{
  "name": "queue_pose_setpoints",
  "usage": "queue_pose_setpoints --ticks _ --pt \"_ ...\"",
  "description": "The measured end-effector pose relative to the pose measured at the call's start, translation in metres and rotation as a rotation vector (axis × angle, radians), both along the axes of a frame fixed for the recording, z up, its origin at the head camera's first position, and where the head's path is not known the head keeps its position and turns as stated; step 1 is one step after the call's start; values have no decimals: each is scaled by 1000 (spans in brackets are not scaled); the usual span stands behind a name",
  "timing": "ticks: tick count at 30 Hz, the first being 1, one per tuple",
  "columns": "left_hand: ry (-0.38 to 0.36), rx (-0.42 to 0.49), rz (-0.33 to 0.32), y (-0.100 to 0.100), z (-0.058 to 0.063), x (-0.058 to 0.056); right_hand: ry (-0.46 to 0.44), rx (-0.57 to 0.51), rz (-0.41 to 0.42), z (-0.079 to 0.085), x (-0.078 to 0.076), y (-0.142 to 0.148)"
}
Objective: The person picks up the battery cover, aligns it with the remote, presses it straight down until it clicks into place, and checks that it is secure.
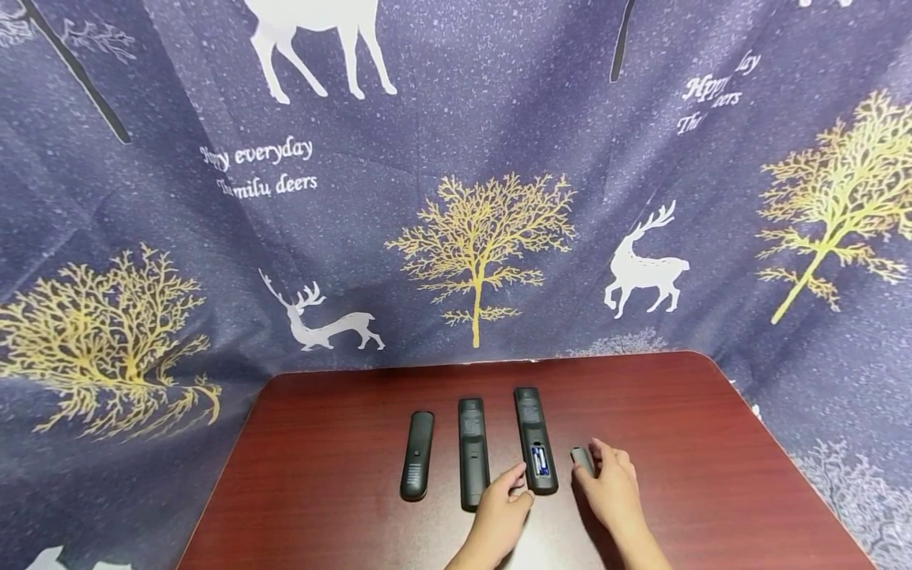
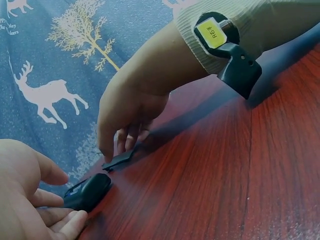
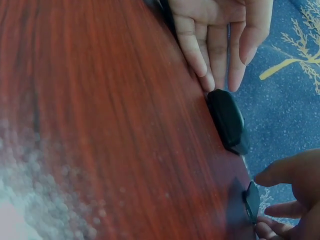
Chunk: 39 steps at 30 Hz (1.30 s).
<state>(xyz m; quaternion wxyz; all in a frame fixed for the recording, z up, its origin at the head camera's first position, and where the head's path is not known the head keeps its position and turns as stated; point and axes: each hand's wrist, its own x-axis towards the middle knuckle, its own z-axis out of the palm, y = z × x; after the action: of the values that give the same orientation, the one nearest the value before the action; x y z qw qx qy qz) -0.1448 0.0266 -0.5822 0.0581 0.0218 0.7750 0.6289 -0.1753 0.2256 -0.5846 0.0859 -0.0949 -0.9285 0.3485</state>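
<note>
A black remote control (image 1: 529, 419) lies back up, its battery bay uncovered and two blue batteries (image 1: 541, 461) inside. My left hand (image 1: 501, 511) is at its left edge; the fingertips touch the remote's side, fairly straight, as the right wrist view shows at the remote (image 3: 229, 120). To the right, my right hand (image 1: 609, 483) pinches a small dark battery cover (image 1: 583, 459) between thumb and fingers, low over the table. The same cover (image 2: 119, 160) shows under the right fingertips in the left wrist view. Whether it still touches the tabletop I cannot tell.
Two more black remotes lie to the left: a long one (image 1: 473, 451) beside my left hand and a shorter one (image 1: 417, 455) farther left. The reddish-brown table (image 1: 321, 475) ends at a patterned blue cloth (image 1: 442, 142) hanging behind it.
</note>
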Motion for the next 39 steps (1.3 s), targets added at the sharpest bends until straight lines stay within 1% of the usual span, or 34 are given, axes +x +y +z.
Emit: queue_pose_setpoints --ticks 8,19,24,31,39 --pt "-13 10 13 2 -2 -1 -14 43 13 -1 -1 0" --pt "-1 26 9 3 -5 -2 -36 98 39 7 -1 -5" --pt "-12 33 2 4 -7 -3 -46 109 53 7 -2 -7" --pt "-24 32 -1 4 -5 -3 -46 123 87 7 -4 -13" --pt "-31 71 8 5 -4 -2 -46 103 90 5 -5 -21"
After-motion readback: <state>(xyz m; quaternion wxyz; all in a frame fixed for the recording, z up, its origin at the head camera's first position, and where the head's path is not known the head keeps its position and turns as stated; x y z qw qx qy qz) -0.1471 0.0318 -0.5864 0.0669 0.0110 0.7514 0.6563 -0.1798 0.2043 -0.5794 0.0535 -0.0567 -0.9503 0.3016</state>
